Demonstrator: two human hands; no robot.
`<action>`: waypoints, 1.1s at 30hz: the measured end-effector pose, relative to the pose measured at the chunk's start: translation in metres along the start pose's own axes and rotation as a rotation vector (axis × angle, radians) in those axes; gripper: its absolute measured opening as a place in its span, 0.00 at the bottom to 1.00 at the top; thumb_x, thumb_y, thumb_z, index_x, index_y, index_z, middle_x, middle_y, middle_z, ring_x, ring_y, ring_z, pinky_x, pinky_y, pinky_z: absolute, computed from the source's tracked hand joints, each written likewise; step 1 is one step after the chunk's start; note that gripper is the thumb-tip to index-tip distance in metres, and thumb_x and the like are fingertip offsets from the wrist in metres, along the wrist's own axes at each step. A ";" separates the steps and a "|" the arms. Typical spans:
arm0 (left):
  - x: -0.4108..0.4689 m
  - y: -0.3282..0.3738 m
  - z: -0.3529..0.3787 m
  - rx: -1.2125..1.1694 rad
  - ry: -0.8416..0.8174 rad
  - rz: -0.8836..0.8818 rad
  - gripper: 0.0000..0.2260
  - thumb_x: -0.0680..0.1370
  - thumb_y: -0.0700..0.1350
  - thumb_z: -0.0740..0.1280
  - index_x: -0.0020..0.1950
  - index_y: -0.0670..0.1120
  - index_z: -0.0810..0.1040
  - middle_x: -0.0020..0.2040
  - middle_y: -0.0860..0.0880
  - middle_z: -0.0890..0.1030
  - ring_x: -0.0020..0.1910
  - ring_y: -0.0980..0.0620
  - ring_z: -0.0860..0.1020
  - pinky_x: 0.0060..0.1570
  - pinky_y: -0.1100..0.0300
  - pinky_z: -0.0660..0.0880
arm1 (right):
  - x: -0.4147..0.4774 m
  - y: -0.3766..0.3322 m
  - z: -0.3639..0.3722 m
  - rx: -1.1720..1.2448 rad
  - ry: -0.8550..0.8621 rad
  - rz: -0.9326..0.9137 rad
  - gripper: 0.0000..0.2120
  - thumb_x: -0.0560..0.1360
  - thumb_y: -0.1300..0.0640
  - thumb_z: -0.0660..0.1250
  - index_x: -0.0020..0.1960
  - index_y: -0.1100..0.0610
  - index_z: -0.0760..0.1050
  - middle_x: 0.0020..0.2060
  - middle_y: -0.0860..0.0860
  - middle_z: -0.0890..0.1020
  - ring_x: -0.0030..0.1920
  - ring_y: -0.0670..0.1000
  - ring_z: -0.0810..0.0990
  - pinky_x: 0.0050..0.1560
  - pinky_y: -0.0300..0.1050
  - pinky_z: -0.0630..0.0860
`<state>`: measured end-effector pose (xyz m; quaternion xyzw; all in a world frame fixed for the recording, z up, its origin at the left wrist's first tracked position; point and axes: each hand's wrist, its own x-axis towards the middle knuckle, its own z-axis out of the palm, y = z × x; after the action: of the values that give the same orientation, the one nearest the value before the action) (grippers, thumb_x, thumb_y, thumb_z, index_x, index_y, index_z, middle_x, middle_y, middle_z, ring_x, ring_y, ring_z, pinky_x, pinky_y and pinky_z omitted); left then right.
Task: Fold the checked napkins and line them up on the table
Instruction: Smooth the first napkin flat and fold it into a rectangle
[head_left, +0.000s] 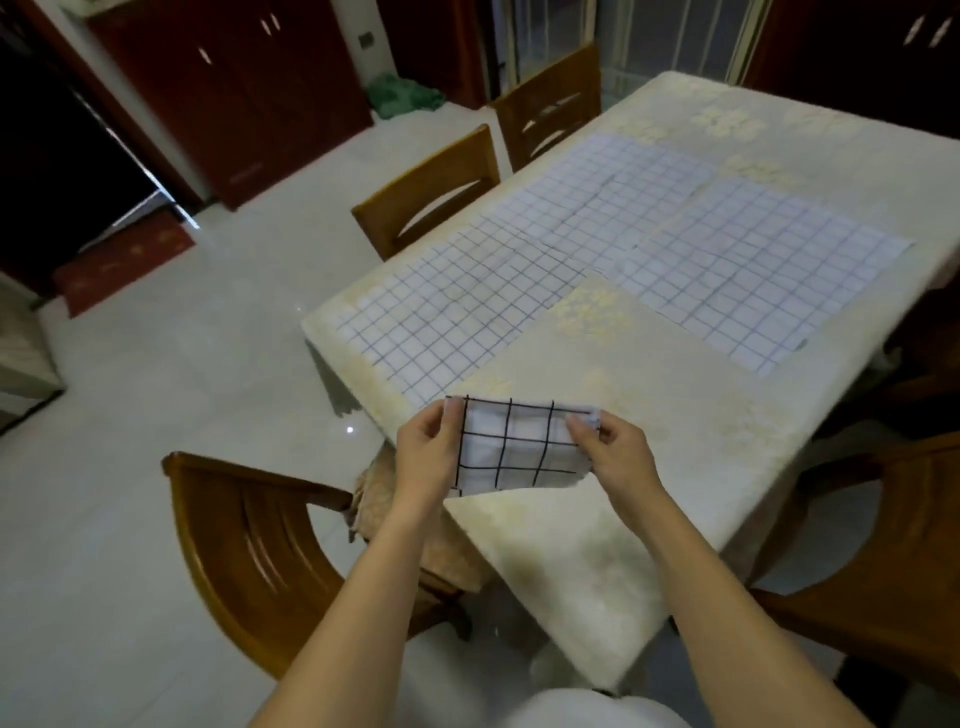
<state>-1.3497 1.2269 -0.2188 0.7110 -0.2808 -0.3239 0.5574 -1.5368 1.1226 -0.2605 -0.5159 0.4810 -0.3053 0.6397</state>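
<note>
A small folded napkin, white with black check lines, hangs in the air over the near corner of the table. My left hand pinches its left edge and my right hand pinches its right edge. Three more checked napkins lie spread flat on the table: one at the near left, one behind it, one at the right. They touch or slightly overlap each other.
A cream patterned cloth covers the table. Wooden chairs stand around it: one at my left, two along the far left side, one at the right. Dark red cabinets line the back wall.
</note>
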 end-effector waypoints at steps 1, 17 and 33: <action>-0.007 0.004 -0.016 0.002 0.040 0.026 0.17 0.85 0.52 0.63 0.48 0.40 0.83 0.44 0.37 0.82 0.42 0.49 0.81 0.42 0.54 0.76 | -0.007 -0.007 0.015 -0.042 0.003 -0.037 0.10 0.80 0.52 0.69 0.52 0.59 0.82 0.45 0.57 0.86 0.48 0.57 0.85 0.45 0.56 0.81; -0.162 -0.046 -0.335 -0.213 0.445 -0.059 0.09 0.83 0.55 0.66 0.54 0.52 0.82 0.47 0.54 0.87 0.47 0.56 0.85 0.46 0.58 0.84 | -0.214 -0.015 0.317 -0.242 -0.271 -0.149 0.06 0.81 0.48 0.66 0.53 0.47 0.81 0.45 0.47 0.87 0.46 0.48 0.86 0.46 0.45 0.84; -0.121 -0.063 -0.524 -0.215 0.485 -0.106 0.11 0.85 0.52 0.64 0.58 0.47 0.81 0.47 0.49 0.87 0.43 0.48 0.87 0.30 0.54 0.81 | -0.190 -0.027 0.532 -0.114 -0.464 -0.265 0.09 0.81 0.52 0.67 0.51 0.57 0.82 0.45 0.54 0.87 0.48 0.55 0.86 0.49 0.57 0.83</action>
<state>-1.0188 1.6529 -0.1741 0.7183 -0.0653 -0.2010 0.6629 -1.1057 1.4782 -0.1753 -0.6656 0.2665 -0.2323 0.6572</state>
